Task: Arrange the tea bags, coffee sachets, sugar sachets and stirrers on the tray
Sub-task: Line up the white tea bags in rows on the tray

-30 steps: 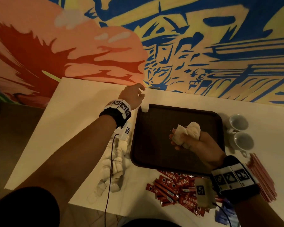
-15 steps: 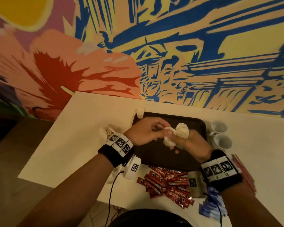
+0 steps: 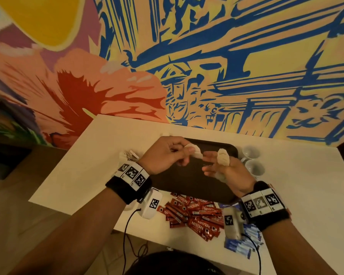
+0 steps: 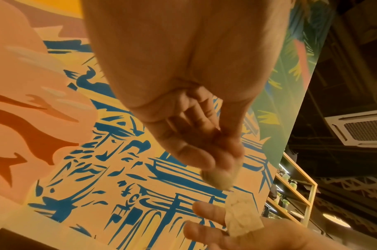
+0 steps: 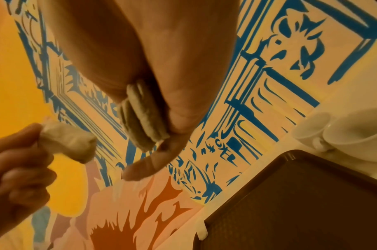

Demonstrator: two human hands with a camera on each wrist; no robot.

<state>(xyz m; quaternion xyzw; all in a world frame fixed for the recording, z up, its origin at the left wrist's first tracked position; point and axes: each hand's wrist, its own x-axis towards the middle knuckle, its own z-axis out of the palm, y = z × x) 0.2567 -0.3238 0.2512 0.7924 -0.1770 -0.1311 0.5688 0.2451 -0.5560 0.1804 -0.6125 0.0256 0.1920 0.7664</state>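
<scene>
Left hand (image 3: 163,154) raised above the dark tray (image 3: 195,187), thumb and fingertips pinching one white tea bag (image 3: 195,150). Right hand (image 3: 226,171) just beside it, thumb pressing a small stack of tea bags (image 3: 222,158) against the palm, forefinger extended. Tray bare, lying on the white table (image 3: 107,151). Red coffee sachets (image 3: 195,213) heaped along the tray's near edge, blue sachets (image 3: 244,239) to their right. Two white cups (image 3: 252,159) beyond the tray's right end.

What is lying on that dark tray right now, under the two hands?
The visible parts of the tray look bare. The left hand and right hand hold white tea bags above it, hiding part of its surface, so that part is unknown.
</scene>
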